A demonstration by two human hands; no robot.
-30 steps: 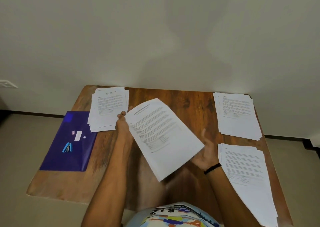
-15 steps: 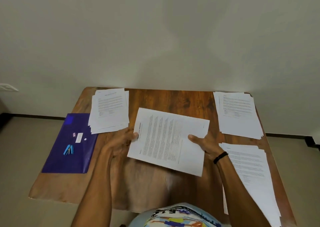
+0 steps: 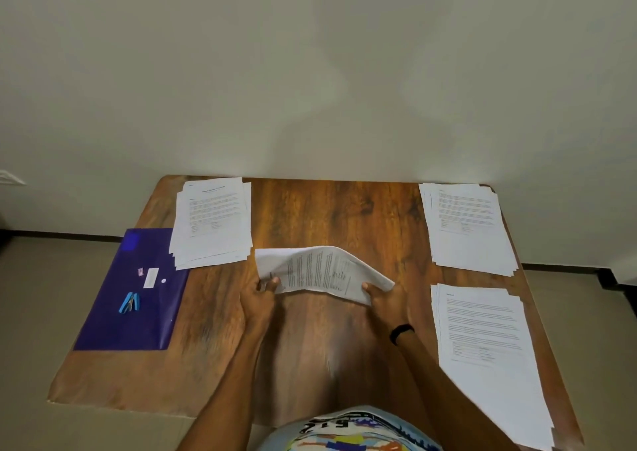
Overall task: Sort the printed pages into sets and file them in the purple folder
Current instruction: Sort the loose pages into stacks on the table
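The left hand [image 3: 261,294] and right hand [image 3: 386,295] pinch the printed pages [image 3: 320,271] by their short ends, long axis left-right, middle bowed up; print illegible.

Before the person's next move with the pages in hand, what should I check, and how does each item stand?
1. Left hand and right hand each grip an end of the held pages: ok.
2. Held pages flat and squared: not ok, bowed upward in the middle.
3. Blue stapler free, lying on the purple folder: ok.
4. Purple folder open for filing: cannot tell.
5. Far-left stack, far-right stack and near-right stack on the table lie apart from the held pages: ok.
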